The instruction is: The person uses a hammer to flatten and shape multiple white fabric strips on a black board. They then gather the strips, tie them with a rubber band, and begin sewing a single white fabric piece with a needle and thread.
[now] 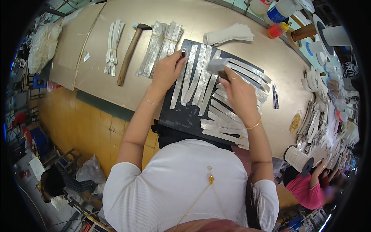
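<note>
Between the fingertips of my left hand (166, 71) stands a short dark cylindrical punch (183, 53), at the far left corner of a black board (176, 119). Its lower tip is too small to make out. My right hand (240, 94) is closed around a hammer (217, 65), whose grey block-shaped head is blurred and lies to the right of the punch. The hand covers most of the handle. Several silvery strips (198, 77) lie fanned over the board, some under the hammer and right hand.
Left of the board are a wooden-handled hammer (130, 54) and banded strip bundles (159, 46). Pale strips (228, 34) are stacked beyond it. To the right lie small snips (275, 96); a cord spool (298, 160) sits near the table edge. A person in pink (307, 189) is at lower right.
</note>
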`<state>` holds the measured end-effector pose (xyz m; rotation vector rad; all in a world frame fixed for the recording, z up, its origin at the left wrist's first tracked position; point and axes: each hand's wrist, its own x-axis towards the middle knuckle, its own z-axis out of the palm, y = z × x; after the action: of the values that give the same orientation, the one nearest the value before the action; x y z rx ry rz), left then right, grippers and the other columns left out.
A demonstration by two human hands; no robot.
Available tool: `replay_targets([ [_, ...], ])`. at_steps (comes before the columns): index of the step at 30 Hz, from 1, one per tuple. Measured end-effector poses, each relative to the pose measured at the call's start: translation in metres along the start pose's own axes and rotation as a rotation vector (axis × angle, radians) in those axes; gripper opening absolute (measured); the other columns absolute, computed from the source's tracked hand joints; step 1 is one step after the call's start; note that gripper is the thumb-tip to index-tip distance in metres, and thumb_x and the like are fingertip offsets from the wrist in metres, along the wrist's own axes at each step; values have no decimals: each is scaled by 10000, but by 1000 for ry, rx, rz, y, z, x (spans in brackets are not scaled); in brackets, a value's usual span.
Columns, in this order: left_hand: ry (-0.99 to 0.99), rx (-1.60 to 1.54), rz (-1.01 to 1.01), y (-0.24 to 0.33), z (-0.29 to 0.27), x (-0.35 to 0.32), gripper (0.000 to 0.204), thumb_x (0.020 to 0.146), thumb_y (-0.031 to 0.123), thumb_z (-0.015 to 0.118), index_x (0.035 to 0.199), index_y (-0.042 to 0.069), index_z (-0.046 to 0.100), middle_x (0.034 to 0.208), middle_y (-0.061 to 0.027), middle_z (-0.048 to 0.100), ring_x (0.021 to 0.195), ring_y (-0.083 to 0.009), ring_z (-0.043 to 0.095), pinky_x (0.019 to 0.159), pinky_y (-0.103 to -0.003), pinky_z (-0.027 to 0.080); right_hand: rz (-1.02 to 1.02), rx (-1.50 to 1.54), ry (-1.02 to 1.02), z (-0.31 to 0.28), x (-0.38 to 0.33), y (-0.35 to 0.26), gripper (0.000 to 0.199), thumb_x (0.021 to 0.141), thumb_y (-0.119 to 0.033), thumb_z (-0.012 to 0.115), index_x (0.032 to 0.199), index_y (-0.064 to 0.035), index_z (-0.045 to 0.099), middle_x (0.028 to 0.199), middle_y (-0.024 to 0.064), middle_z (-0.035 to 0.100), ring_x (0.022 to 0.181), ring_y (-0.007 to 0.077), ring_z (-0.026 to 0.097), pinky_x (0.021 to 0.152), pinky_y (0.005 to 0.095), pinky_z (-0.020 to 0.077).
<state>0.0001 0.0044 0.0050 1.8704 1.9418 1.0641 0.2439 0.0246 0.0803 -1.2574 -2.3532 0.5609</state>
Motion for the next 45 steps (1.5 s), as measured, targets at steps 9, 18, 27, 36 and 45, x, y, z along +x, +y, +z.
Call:
replay_targets([
  [9, 12, 4, 58, 8, -4, -8, 176, 924, 166, 665, 1012, 16, 635, 757, -174, 657, 708, -346, 659, 620, -422, 507, -342, 49, 167, -8, 50, -47, 342, 889, -173, 714, 1190, -46, 615, 895, 144, 691, 684, 328, 652, 588, 387, 505],
  [18, 66, -6, 9, -6, 7, -8, 236, 969, 197, 621, 917, -2, 504, 710, -211, 616, 665, -399, 633, 564, -462, 483, -14, 220, 131, -31, 51, -40, 353, 958, -250, 629, 1205, -2, 583, 931, 197, 702, 805, 383, 680, 683, 405, 533],
  [27, -15, -188, -264, -3, -1, 6, 324, 1013, 270, 581, 1029, -48, 519, 797, -134, 701, 737, -213, 739, 613, -291, 577, 100, 279, 101, -34, 31, -17, 406, 991, -284, 596, 1210, 57, 568, 906, 237, 685, 791, 391, 679, 710, 401, 523],
  [36, -17, -417, -287, 5, 15, 23, 189, 970, 177, 655, 1008, -9, 650, 833, -78, 717, 760, -121, 707, 676, -246, 565, 171, 362, 74, -37, 14, -8, 473, 1015, -339, 557, 1238, 79, 562, 810, 214, 668, 719, 346, 670, 675, 369, 508],
  [45, 1, -324, -203, -2, 24, 22, 186, 977, 173, 641, 1000, -12, 641, 802, -81, 713, 729, -124, 702, 660, -249, 557, 184, 404, 60, -35, 7, -2, 470, 1017, -338, 556, 1248, 71, 552, 763, 193, 656, 668, 314, 656, 635, 346, 498],
])
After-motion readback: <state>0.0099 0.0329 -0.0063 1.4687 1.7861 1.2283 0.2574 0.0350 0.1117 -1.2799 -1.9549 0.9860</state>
